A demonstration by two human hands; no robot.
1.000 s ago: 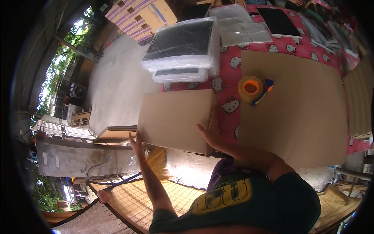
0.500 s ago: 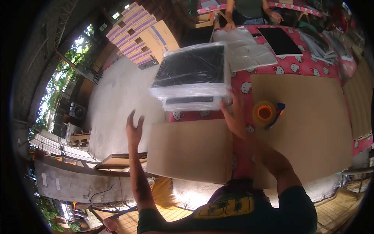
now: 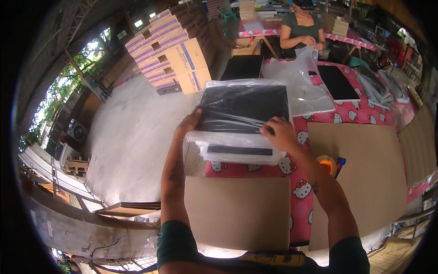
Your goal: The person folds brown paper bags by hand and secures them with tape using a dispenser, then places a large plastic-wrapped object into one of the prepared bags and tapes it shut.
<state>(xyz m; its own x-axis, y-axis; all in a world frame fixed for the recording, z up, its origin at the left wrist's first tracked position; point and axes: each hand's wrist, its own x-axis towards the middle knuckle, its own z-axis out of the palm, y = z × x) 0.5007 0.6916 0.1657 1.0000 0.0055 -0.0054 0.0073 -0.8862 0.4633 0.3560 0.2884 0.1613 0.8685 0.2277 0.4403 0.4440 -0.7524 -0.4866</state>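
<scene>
Black and flat, a rectangular panel wrapped in clear plastic film (image 3: 232,107) lay just beyond a smooth brown cardboard rectangle (image 3: 237,212), on the far side from the worker. Its film was loose and creased, with pale streaks running across the dark face and whitish folds bunched along the near edge. Under it sat a second plastic-wrapped piece with a narrow dark strip (image 3: 242,150) along its front, also beyond the cardboard rectangle.

The worker's left hand (image 3: 187,123) was against the panel's left edge; from where I stood, I couldn't tell whether it had closed on it. The right hand (image 3: 282,133) rested on the film near the right front, fingers bent, though I couldn't make out if they pinched any plastic.

Pink cloth printed with white cat faces (image 3: 299,228) showed just right of the cardboard rectangle. Farther right lay a broad brown cardboard sheet (image 3: 365,182) bearing a yellowish tape roll with an orange core (image 3: 326,159), partly behind the forearm. Well beyond the cardboard rectangle, to the right, a person in a dark green top (image 3: 301,31) handled a crinkled clear plastic bag (image 3: 306,59).
</scene>
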